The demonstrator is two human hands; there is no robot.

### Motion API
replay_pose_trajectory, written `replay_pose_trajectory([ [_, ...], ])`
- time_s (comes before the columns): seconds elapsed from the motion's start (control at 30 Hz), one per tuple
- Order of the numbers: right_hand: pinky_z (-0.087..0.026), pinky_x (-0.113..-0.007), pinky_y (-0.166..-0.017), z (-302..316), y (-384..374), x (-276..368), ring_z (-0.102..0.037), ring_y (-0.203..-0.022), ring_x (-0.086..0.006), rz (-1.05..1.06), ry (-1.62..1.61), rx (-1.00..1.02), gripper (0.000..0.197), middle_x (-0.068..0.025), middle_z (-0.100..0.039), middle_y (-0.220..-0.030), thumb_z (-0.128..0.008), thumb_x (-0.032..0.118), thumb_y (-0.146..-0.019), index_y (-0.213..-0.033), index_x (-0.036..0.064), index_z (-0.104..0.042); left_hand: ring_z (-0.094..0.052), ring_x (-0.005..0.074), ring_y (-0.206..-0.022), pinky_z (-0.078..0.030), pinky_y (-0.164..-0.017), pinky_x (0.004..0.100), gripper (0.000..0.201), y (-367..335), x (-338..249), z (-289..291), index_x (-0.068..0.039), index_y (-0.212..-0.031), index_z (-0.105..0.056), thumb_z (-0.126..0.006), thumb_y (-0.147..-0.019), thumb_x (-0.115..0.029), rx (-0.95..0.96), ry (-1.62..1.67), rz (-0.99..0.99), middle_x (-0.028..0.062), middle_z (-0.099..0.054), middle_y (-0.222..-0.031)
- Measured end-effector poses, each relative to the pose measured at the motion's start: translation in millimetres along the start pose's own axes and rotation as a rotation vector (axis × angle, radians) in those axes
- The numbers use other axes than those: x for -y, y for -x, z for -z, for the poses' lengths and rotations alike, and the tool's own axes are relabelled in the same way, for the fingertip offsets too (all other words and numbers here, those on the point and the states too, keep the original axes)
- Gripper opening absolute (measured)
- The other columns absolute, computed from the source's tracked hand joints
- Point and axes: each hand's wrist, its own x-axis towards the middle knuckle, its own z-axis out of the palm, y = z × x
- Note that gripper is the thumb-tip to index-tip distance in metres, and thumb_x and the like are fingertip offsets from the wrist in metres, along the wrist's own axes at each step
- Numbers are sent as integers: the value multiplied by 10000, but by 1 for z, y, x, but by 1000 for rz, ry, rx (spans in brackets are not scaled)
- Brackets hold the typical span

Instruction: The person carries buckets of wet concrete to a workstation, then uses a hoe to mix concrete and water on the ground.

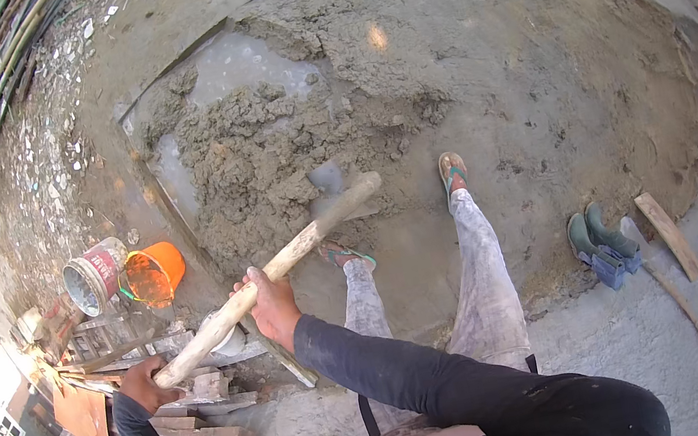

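Hands, left hand (147, 384) and right hand (275, 310), grip wooden handle (275, 273) beside orange bucket (156, 275).

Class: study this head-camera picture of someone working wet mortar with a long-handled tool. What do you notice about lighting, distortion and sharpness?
Head view: even daylight, soft shadows; a small bright flare spot above the mortar pile; fisheye bends the planks at the rim, with black corners; the wooden handle, left hand and right hand are fairly sharp, while the rim is softer.
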Motion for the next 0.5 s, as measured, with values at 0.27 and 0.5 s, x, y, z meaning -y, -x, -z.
replay_pose_trajectory([
  [0.27,-475,-354,-509,116,-51,416,-511,-555,-183,433,453,-319,114,-53,-481,-694,-536,117,-850,-852,64,-435,-635,392,-909,-499,-793,455,569,-182,-322,-273,-94,-1204,-511,-746,-736,-317,10,337,-192,221,-648,-961],
  [0.5,-494,-309,-541,122,-115,733,-523,-556,-181,692,714,-638,142,-61,-500,-667,-562,160,-850,-809,44,-492,-647,389,-954,-503,-824,499,340,-357,-601,-220,-56,-1134,-548,-593,-805,-128,116,298,-270,206,-668,-982],
])
